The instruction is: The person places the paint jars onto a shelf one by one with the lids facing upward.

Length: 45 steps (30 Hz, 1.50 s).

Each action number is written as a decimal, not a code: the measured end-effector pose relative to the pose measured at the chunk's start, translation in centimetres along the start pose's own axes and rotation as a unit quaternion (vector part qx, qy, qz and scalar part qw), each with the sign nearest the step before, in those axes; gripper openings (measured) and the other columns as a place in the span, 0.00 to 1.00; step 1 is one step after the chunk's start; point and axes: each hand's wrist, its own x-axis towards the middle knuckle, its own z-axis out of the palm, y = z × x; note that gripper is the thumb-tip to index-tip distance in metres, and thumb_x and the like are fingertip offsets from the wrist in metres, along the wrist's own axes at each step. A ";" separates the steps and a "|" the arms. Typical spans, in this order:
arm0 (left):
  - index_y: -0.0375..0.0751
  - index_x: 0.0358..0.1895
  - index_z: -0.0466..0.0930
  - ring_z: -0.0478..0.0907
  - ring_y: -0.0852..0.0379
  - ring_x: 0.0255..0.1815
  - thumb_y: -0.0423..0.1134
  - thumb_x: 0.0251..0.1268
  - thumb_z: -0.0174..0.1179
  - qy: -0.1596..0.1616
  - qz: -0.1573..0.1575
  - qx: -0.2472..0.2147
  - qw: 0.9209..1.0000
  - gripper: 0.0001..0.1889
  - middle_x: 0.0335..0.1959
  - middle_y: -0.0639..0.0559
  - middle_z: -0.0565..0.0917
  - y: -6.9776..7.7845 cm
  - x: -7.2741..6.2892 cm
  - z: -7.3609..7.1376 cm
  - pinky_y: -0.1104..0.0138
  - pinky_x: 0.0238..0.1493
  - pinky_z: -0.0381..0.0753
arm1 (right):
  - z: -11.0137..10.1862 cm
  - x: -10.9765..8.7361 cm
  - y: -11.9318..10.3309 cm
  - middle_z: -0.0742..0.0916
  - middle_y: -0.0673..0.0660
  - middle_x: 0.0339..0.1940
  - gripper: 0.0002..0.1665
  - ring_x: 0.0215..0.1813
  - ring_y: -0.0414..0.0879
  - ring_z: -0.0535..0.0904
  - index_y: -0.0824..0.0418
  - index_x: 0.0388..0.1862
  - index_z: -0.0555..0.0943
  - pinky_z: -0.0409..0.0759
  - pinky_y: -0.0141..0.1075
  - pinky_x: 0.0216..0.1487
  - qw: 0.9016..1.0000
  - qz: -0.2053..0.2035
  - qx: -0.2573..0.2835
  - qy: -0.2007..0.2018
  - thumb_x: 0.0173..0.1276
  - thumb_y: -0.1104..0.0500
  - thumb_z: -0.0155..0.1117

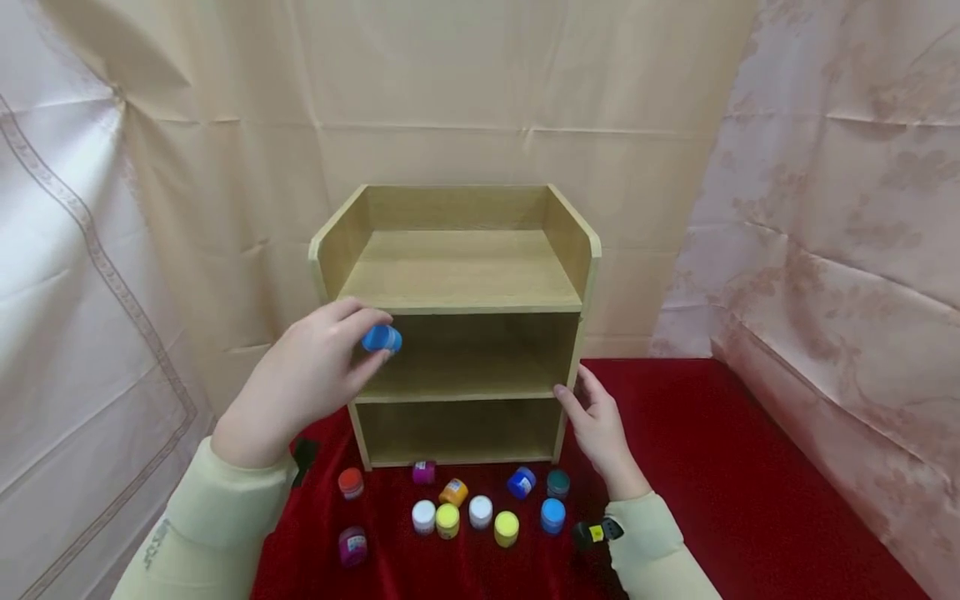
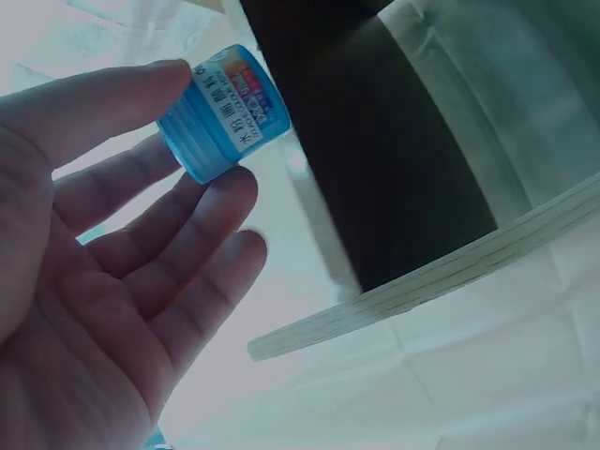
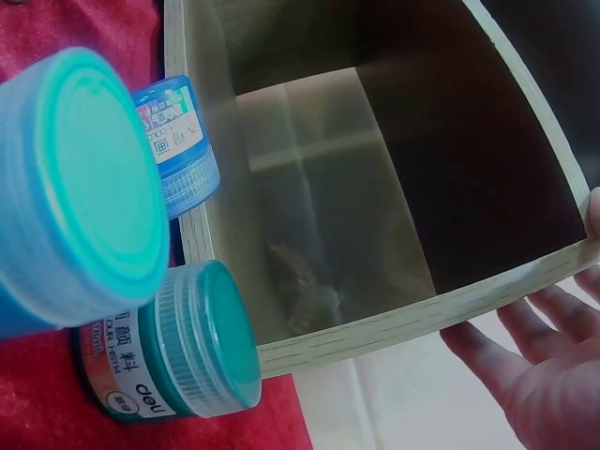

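Between thumb and fingers my left hand [image 1: 318,367] pinches a small blue paint jar [image 1: 382,338], tilted sideways in front of the left part of the shelf's middle opening. In the left wrist view the same paint jar [image 2: 225,112] shows a printed label, and the shelf is just beyond it. A light wooden shelf unit [image 1: 465,306] with an open top tray and two compartments stands ahead. My right hand [image 1: 600,421] holds the edge of its right side panel, thumb in front. In the right wrist view its fingers [image 3: 487,361] touch that panel.
Several paint jars lie or stand on the red cloth [image 1: 675,467] before the shelf: a red jar [image 1: 350,483], a purple jar [image 1: 352,546], an orange jar [image 1: 453,492], a yellow jar [image 1: 506,528], a light blue jar [image 1: 552,516] and a dark green jar [image 1: 557,483]. Curtains hang behind.
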 end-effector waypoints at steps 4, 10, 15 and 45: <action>0.32 0.45 0.84 0.81 0.49 0.34 0.31 0.56 0.74 0.005 0.006 0.007 1.000 0.15 0.38 0.44 0.83 -0.2 1.7 -0.8 0.54 0.40 0.84 | -0.1 0.2 -0.2 0.82 0.61 0.64 0.30 0.61 0.55 0.80 0.57 0.75 0.70 0.81 0.42 0.58 1.000 0.001 -0.001 0.000 0.77 0.57 0.63; 0.30 0.46 0.84 0.81 0.44 0.40 0.27 0.57 0.71 -0.007 0.003 0.014 1.000 0.13 0.41 0.41 0.83 -0.4 3.6 -1.6 0.51 0.43 0.84 | -0.1 -0.1 0.0 0.82 0.63 0.64 0.30 0.62 0.57 0.80 0.59 0.75 0.70 0.81 0.46 0.58 1.000 0.004 -0.008 0.002 0.77 0.58 0.62; 0.30 0.46 0.83 0.79 0.45 0.37 0.26 0.59 0.69 -0.046 -0.026 0.028 0.998 0.11 0.39 0.40 0.82 -1.0 5.4 -1.9 0.51 0.41 0.83 | 0.0 0.0 0.3 0.82 0.63 0.64 0.30 0.62 0.57 0.80 0.58 0.75 0.70 0.81 0.43 0.57 1.000 0.001 -0.001 0.002 0.76 0.57 0.63; 0.40 0.27 0.72 0.68 0.49 0.28 0.25 0.60 0.42 -0.261 -0.211 0.087 0.938 0.11 0.24 0.47 0.70 -4.2 10.8 0.4 0.60 0.29 0.67 | 0.1 -0.2 0.0 0.81 0.59 0.65 0.31 0.63 0.53 0.78 0.54 0.75 0.70 0.81 0.38 0.57 1.000 0.013 0.014 -0.001 0.76 0.54 0.64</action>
